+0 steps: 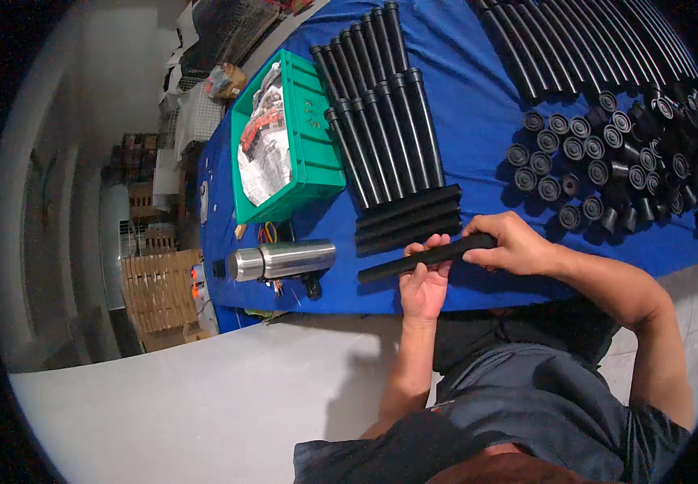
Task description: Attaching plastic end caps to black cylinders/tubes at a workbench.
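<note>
Dark grey shirt [534,387] — short sleeves [647,436]

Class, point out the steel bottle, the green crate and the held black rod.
Steel bottle [299,259]: head view, middle of its body.
Green crate [310,149]: head view, right side wall.
Black rod [397,266]: head view, left stretch.

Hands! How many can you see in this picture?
2: the left hand is at the middle of a black tube, and the right hand holds that tube's right end. No others show.

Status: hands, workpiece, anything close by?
Left hand, right hand: both holding one black tube. Similar tubes just beyond. Steel bottle to the left.
</note>
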Motion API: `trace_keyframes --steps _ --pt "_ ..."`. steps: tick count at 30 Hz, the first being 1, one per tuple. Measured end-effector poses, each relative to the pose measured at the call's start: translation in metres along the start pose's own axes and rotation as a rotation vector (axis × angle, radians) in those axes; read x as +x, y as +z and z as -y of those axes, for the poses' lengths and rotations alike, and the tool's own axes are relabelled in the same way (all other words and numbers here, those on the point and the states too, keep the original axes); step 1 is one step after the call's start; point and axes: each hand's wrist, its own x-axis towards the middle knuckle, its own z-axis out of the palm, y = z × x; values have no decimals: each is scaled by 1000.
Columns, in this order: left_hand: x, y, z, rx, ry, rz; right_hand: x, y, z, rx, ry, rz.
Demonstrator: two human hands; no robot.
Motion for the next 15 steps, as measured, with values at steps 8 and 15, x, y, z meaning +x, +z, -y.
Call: trace_keyframes --steps 8,15 --pt "0 2 1 -29 -3 2 1 -1 1 -93 -141 -46" --pt "0 -1 0 -72 -15 -15 2 1 -2 -344 -504 -162"
